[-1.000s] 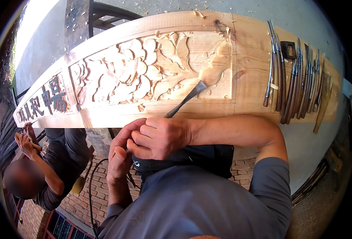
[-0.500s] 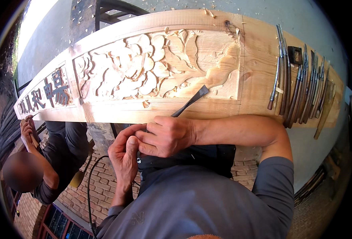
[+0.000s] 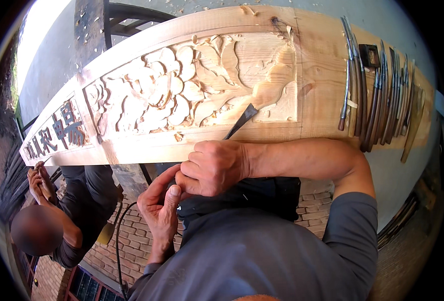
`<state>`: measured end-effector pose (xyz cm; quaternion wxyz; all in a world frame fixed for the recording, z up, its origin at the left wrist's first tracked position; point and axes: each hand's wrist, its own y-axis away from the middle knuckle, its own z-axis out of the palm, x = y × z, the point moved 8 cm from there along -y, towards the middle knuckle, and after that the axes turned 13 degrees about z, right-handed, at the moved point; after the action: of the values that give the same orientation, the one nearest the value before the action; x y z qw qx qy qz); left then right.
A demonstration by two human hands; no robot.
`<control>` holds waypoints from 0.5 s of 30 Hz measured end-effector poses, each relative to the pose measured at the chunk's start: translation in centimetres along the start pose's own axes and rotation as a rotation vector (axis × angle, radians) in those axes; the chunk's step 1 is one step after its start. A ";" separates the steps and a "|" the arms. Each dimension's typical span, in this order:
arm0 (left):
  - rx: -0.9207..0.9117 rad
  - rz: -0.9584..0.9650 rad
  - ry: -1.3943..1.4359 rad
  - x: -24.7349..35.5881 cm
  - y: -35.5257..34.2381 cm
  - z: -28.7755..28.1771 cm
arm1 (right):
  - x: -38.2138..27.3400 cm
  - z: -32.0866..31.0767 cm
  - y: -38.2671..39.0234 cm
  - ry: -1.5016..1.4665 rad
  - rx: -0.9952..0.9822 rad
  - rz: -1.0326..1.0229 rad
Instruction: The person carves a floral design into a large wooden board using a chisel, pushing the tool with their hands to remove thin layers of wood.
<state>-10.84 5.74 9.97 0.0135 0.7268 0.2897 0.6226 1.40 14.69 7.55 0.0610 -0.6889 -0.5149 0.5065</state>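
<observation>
My right hand [image 3: 209,168] is closed around a chisel [image 3: 239,120], whose dark shaft angles up and right from my fist. Its flared tip is over the lower edge of a carved floral relief [image 3: 161,85] on a long pale wooden board [image 3: 317,115]. My left hand [image 3: 161,205] is curled just below and left of the right, against its fingers, on the largely hidden handle end. Whether the tip touches the wood I cannot tell.
Several carving tools [image 3: 377,100] and a small dark block [image 3: 368,55] lie on the board's right. At left, another person [image 3: 86,195] works with both hands [image 3: 37,183] beside carved dark characters [image 3: 66,128]. A black cable [image 3: 118,241] hangs over brick paving [image 3: 136,261].
The view has shifted slightly. My hands and the chisel have moved a little, the shaft angled a bit more steeply. The other person's hands have risen slightly toward the board's lower edge.
</observation>
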 end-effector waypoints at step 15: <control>-0.061 0.012 0.045 -0.6 -1.4 0.0 | 0.8 -0.1 -0.3 -0.007 0.042 0.049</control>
<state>-11.42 6.68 8.88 0.0255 0.7135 0.2665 0.6475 1.27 15.51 7.29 0.0614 -0.6980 -0.4875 0.5210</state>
